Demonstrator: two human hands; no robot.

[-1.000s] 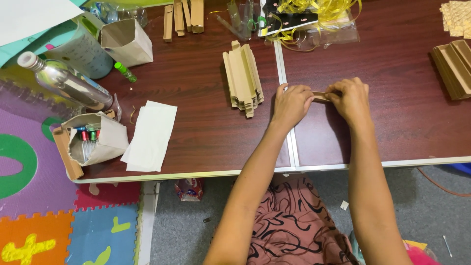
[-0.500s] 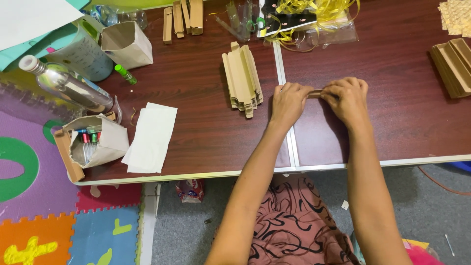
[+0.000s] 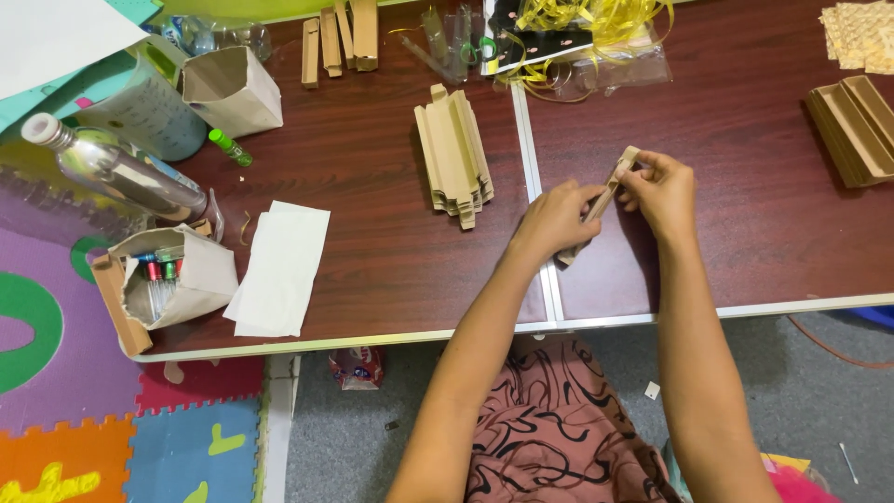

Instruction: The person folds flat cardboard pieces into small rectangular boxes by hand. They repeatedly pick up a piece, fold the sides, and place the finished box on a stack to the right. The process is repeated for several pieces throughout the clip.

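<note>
Both my hands hold one narrow folded cardboard strip [image 3: 610, 191] above the dark wooden table [image 3: 372, 242]. My left hand [image 3: 556, 222] pinches its lower end, and my right hand [image 3: 661, 191] pinches its upper end. The strip is tilted, its far end raised. A stack of similar folded cardboard pieces [image 3: 453, 154] lies on the table just left of my left hand.
Another cardboard stack [image 3: 852, 126] sits at the right edge. White paper sheets [image 3: 279, 268], a paper bag of pens [image 3: 172, 279], a clear bottle [image 3: 116, 172], a second paper bag [image 3: 233, 88], cardboard strips [image 3: 340, 37] and yellow ribbon [image 3: 596, 23] fill the left and back.
The strip was held flat and level between my hands; now it is tilted, with the right hand's end lifted farther away.
</note>
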